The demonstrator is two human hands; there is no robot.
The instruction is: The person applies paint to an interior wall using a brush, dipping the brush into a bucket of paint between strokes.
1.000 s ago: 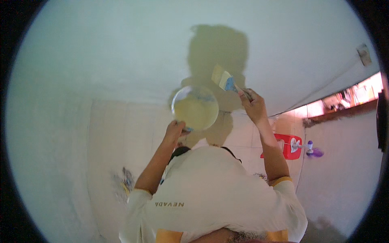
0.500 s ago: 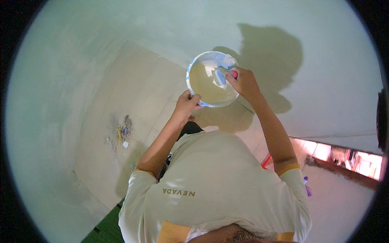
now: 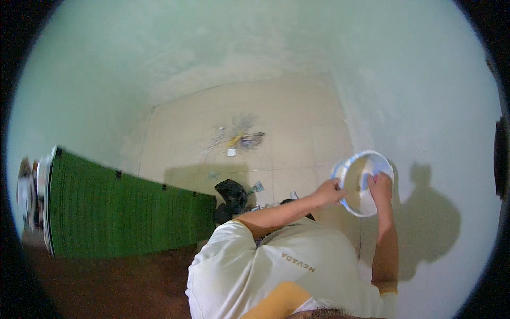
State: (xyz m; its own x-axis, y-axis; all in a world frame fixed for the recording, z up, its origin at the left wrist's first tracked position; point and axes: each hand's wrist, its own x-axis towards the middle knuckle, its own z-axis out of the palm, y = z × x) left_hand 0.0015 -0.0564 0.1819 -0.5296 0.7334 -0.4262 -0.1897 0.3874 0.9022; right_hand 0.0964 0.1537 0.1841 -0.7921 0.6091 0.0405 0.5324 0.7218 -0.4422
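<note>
The round white paint bucket [image 3: 373, 153], its rim smeared blue and cream paint [image 3: 354, 181] inside, was at the view's 3 o'clock. The left hand [image 3: 330, 192] had its grip clamped on the rim at the bucket's 9 o'clock; the right hand's [image 3: 380, 189] grip, over the mouth, was closed on a paintbrush [image 3: 376, 178], hiding most of it. A pale shirt [image 3: 234, 266] with small gold lettering filled 6 o'clock. Toward 10 o'clock from the bucket, debris [image 3: 241, 140] littered the tiled floor [image 3: 297, 125]; at 9, farther off, stretched a green ribbed panel [image 3: 133, 207].
</note>
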